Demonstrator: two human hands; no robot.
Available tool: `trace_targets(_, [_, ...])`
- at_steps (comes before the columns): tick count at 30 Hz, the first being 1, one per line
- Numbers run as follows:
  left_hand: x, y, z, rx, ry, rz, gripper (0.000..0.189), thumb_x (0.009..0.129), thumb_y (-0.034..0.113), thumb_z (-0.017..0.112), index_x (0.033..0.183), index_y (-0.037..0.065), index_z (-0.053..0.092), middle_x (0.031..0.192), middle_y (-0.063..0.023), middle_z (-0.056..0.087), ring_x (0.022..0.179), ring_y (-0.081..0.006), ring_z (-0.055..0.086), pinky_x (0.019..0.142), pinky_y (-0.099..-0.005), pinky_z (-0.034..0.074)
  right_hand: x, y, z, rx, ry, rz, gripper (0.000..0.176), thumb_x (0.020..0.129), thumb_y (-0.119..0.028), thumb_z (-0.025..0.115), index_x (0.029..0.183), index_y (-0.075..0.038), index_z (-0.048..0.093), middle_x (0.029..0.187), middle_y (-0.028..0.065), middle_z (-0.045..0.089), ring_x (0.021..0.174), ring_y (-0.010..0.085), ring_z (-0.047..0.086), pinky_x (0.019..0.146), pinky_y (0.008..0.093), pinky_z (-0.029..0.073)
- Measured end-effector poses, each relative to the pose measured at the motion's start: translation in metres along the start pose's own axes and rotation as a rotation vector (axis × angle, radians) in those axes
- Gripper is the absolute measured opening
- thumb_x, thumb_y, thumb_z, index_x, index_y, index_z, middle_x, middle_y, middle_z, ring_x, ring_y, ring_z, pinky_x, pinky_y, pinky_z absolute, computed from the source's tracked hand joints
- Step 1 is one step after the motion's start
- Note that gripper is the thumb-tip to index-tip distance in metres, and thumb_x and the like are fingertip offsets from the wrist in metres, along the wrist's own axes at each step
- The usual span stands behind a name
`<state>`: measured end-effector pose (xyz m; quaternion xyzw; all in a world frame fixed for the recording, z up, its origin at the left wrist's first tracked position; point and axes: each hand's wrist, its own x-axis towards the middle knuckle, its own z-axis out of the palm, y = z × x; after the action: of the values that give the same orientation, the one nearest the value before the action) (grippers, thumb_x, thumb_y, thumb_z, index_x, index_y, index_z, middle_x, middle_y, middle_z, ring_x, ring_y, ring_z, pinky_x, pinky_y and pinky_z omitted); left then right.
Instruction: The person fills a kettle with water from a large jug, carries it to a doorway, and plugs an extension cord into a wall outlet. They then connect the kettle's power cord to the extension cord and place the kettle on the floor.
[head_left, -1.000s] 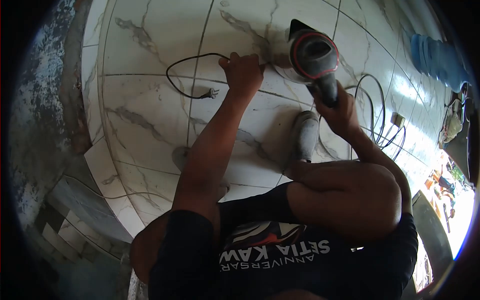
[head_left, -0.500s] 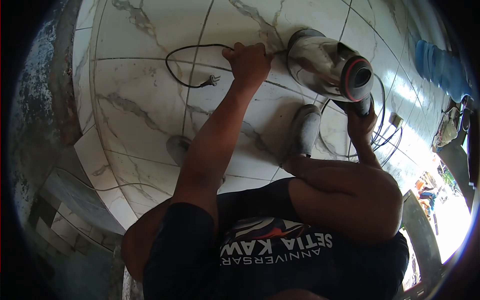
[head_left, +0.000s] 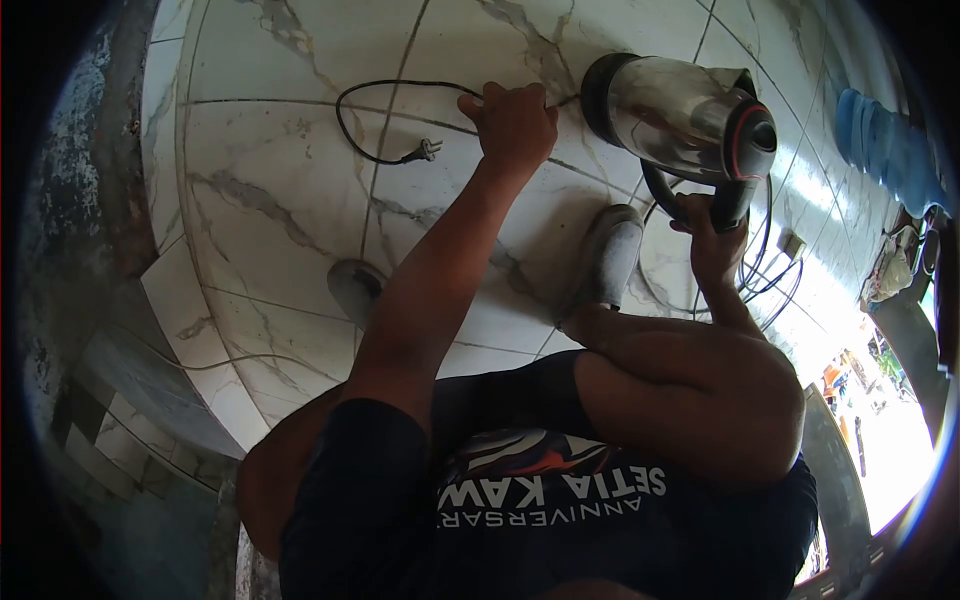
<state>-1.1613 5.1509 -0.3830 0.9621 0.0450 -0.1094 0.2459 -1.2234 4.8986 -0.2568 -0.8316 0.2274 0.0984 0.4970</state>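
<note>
A shiny metal electric kettle [head_left: 665, 120] with a black base and a red-ringed black lid is tilted over, its lid towards the right and its base towards my left hand. My right hand [head_left: 716, 240] is closed round the kettle's black handle [head_left: 735, 205]. To the left of the base, my left hand [head_left: 515, 125] is closed on a black power cord [head_left: 400, 84], fingers curled over it. The cord loops down on the left to a two-pin plug [head_left: 424, 151] lying on the tiles. A short length also shows between my left hand and the kettle base.
Marbled white floor tiles [head_left: 270, 210] spread under me as I squat in grey shoes [head_left: 612, 255]. Beside my right arm lie coiled black cables [head_left: 768, 285] and a small block-shaped socket [head_left: 791, 245]. Blue plastic items [head_left: 885, 150] stand at the far right.
The kettle has swung over more onto its side, its lid end moving right, so the handle shows more. My left hand has shifted slightly right, still on the cord.
</note>
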Motion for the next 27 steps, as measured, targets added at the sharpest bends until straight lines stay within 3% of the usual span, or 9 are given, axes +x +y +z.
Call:
trace_targets(6, [-0.004, 0.0, 0.001, -0.097, -0.07, -0.048, 0.018, 0.082, 0.031, 0.07, 0.088, 0.014, 0.07, 0.081, -0.0066, 0.068, 0.099, -0.0299, 0.056, 0.092, -0.0556, 0.028, 0.0, 0.004, -0.002, -0.255, -0.112, -0.126, 0.024, 0.087, -0.018, 0.075, 0.094, 0.003, 0.067, 0.08, 0.0106, 0.07, 0.068, 0.0159, 0.068, 0.061, 0.0296, 0.056])
trace_targets(8, [-0.002, 0.0, 0.002, -0.108, -0.085, -0.084, 0.018, 0.083, 0.03, 0.07, 0.09, 0.014, 0.071, 0.084, -0.0078, 0.068, 0.101, -0.0305, 0.056, 0.094, -0.0568, 0.028, 0.003, -0.008, 0.001, 0.018, -0.104, 0.023, 0.025, 0.087, -0.019, 0.074, 0.094, 0.004, 0.067, 0.081, 0.0113, 0.07, 0.072, 0.0161, 0.069, 0.06, 0.0299, 0.057])
trace_targets(10, [-0.002, 0.003, 0.0, -0.096, -0.097, -0.125, 0.018, 0.086, 0.033, 0.067, 0.095, 0.018, 0.069, 0.081, -0.0005, 0.07, 0.103, -0.0283, 0.056, 0.09, -0.0529, 0.029, 0.003, -0.012, 0.006, 0.116, -0.103, 0.04, 0.025, 0.088, -0.019, 0.074, 0.094, 0.004, 0.067, 0.082, 0.0118, 0.07, 0.073, 0.0164, 0.069, 0.059, 0.0299, 0.058])
trace_targets(12, [0.0, 0.005, -0.001, -0.102, -0.11, -0.132, 0.018, 0.086, 0.033, 0.068, 0.095, 0.018, 0.069, 0.082, -0.0005, 0.07, 0.104, -0.0285, 0.056, 0.09, -0.0526, 0.029, 0.002, -0.015, 0.008, 0.21, -0.099, 0.064, 0.025, 0.088, -0.019, 0.073, 0.094, 0.004, 0.066, 0.083, 0.0123, 0.071, 0.074, 0.0166, 0.07, 0.058, 0.03, 0.058])
trace_targets(14, [-0.002, 0.007, -0.002, -0.11, -0.134, -0.139, 0.018, 0.086, 0.033, 0.068, 0.095, 0.018, 0.069, 0.083, -0.0006, 0.07, 0.104, -0.0287, 0.056, 0.09, -0.0522, 0.029, 0.002, -0.019, 0.006, 0.168, -0.199, 0.056, 0.024, 0.092, -0.017, 0.067, 0.096, 0.007, 0.067, 0.087, 0.0132, 0.07, 0.075, 0.0195, 0.07, 0.068, 0.0333, 0.062])
trace_targets(17, [-0.001, 0.006, 0.001, -0.109, -0.113, -0.133, 0.017, 0.086, 0.032, 0.068, 0.095, 0.018, 0.069, 0.082, 0.0006, 0.07, 0.105, -0.0286, 0.056, 0.09, -0.052, 0.029, 0.008, -0.007, -0.008, -0.103, -0.226, 0.008, 0.023, 0.091, -0.017, 0.069, 0.096, 0.005, 0.067, 0.084, 0.0119, 0.07, 0.073, 0.0179, 0.069, 0.067, 0.0316, 0.059])
trace_targets(20, [-0.004, 0.007, -0.006, -0.166, -0.185, -0.166, 0.016, 0.085, 0.028, 0.068, 0.095, 0.016, 0.071, 0.09, -0.0052, 0.068, 0.107, -0.0291, 0.054, 0.095, -0.0553, 0.028, 0.022, -0.016, -0.025, -0.346, -0.313, -0.108, 0.022, 0.089, -0.017, 0.071, 0.094, 0.004, 0.068, 0.081, 0.0099, 0.069, 0.07, 0.0162, 0.067, 0.065, 0.0306, 0.056])
trace_targets(22, [-0.003, 0.006, -0.002, -0.15, -0.158, -0.158, 0.014, 0.084, 0.028, 0.068, 0.094, 0.018, 0.071, 0.089, -0.0042, 0.069, 0.107, -0.0289, 0.054, 0.095, -0.0563, 0.028, 0.029, -0.026, -0.027, -0.337, -0.266, -0.122, 0.021, 0.086, -0.02, 0.07, 0.083, 0.0, 0.066, 0.067, 0.006, 0.064, 0.059, 0.012, 0.059, 0.058, 0.0307, 0.049])
trace_targets(27, [-0.005, 0.001, 0.0, -0.161, -0.185, -0.146, 0.015, 0.085, 0.028, 0.069, 0.096, 0.019, 0.07, 0.087, -0.0023, 0.069, 0.108, -0.0297, 0.054, 0.096, -0.0578, 0.028, 0.042, -0.044, -0.03, -0.309, -0.319, -0.078, 0.025, 0.084, -0.024, 0.074, 0.082, 0.0, 0.068, 0.066, 0.005, 0.065, 0.06, 0.011, 0.061, 0.058, 0.0291, 0.049])
